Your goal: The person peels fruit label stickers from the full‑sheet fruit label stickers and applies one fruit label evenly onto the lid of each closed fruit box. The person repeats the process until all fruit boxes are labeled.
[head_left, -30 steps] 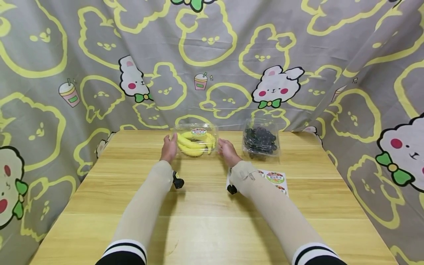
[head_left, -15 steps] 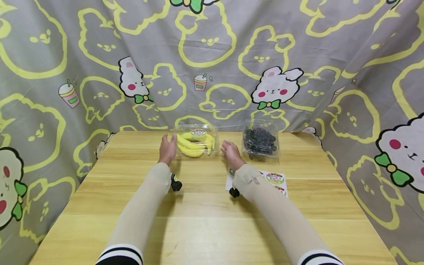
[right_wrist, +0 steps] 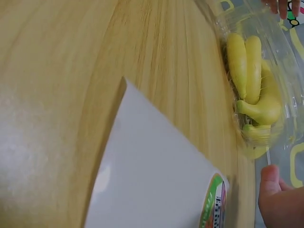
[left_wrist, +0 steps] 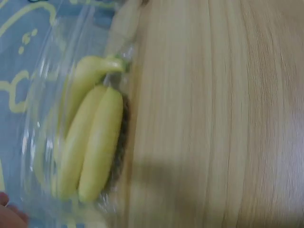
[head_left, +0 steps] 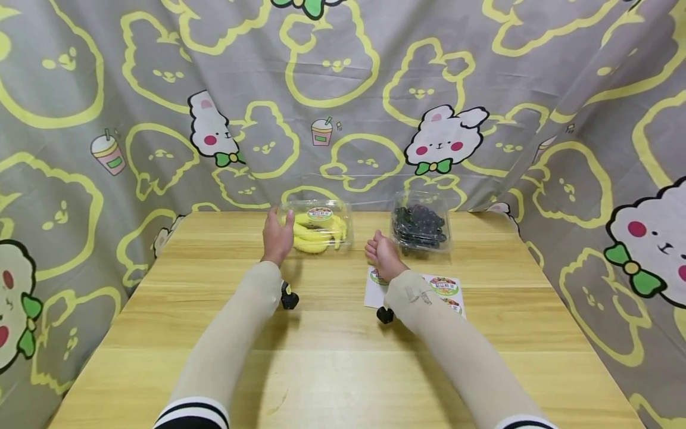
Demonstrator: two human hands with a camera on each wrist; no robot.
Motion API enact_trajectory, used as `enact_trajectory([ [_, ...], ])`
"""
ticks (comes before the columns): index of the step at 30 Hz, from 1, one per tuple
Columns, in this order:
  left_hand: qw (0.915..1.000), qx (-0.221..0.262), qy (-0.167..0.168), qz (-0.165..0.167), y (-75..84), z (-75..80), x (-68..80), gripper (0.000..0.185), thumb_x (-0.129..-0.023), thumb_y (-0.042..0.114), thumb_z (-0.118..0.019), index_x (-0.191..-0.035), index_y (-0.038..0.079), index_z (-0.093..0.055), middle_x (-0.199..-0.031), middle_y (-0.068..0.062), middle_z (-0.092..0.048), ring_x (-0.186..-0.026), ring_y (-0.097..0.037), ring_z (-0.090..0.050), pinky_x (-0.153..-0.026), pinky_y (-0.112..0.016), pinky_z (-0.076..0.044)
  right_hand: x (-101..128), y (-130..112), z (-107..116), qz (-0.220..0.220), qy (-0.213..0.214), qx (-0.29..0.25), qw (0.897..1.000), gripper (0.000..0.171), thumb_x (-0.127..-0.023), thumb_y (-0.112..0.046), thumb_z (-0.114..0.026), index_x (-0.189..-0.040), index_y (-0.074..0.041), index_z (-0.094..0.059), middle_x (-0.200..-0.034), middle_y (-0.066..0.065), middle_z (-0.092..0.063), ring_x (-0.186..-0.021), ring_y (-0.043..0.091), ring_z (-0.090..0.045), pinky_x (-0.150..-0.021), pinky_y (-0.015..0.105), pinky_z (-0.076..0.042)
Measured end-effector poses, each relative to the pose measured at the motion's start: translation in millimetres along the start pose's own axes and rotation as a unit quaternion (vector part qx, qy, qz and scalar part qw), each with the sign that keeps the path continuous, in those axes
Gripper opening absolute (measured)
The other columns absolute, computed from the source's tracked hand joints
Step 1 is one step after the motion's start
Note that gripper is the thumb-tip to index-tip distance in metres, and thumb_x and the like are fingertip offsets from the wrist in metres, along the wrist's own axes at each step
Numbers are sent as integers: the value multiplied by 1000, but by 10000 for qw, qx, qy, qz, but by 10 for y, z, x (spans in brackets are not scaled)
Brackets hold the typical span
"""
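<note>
A clear plastic box of bananas sits at the far middle of the wooden table, close to the patterned cloth backdrop, with a round label stuck on its lid. Inside it, several yellow bananas lie side by side, their stems bunched at one end, as the left wrist view shows through the plastic. The left hand rests against the left end of the box, fingers straight and lying along its wall with the thumb up near the lid's edge; the fingers are not wrapped around it. The right hand is apart from the box, off to its right and a little nearer the person, hovering above the table with fingers loosely bent and nothing in them. Just below that hand lies a white sheet of stickers, flat on the table, with round green-rimmed labels printed on it; the forearm covers part of the sheet. Beyond the right hand, to the right of the banana box, stands a second clear plastic box of dark berries, lid shut, near the table's far edge. Both forearms wear pale sleeves with striped cuffs.
</note>
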State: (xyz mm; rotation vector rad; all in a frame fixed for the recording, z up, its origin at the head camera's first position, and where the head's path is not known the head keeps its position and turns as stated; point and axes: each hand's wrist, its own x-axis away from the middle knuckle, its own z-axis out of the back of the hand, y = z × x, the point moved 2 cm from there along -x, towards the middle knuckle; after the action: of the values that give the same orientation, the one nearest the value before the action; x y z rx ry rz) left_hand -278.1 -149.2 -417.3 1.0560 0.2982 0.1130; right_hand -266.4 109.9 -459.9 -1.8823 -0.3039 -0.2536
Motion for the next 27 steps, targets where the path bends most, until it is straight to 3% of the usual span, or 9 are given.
enact_trajectory([
  [5, 9995, 56, 109, -292, 148, -84, 46, 64, -102, 44, -40, -148, 1, -28, -151, -21, -32, -139, -38, -28, -115, -47, -21, 31, -1, 12, -78, 178, -163, 9997, 62, -107, -33, -26, -150, 10, -12, -153, 27, -24, -139, 36, -31, -111, 37, -32],
  [19, 9957, 202, -499, -754, 446, -405, 186, 61, -102, 42, -38, -148, 2, -31, -148, -21, -37, -136, -37, -33, -112, -48, -27, 81, 19, 187, -372, 381, -55, 9986, 60, -107, -33, -24, -148, 11, -20, -149, 28, -33, -136, 35, -37, -107, 34, -38],
  [27, 9926, 167, -737, -949, 513, -551, 255, 58, -103, 38, -40, -147, 2, -33, -148, -18, -38, -137, -34, -33, -113, -45, -26, 71, 23, 285, -534, 605, -434, 9958, 57, -107, -30, -24, -149, 10, -20, -149, 27, -34, -136, 35, -37, -109, 35, -36],
])
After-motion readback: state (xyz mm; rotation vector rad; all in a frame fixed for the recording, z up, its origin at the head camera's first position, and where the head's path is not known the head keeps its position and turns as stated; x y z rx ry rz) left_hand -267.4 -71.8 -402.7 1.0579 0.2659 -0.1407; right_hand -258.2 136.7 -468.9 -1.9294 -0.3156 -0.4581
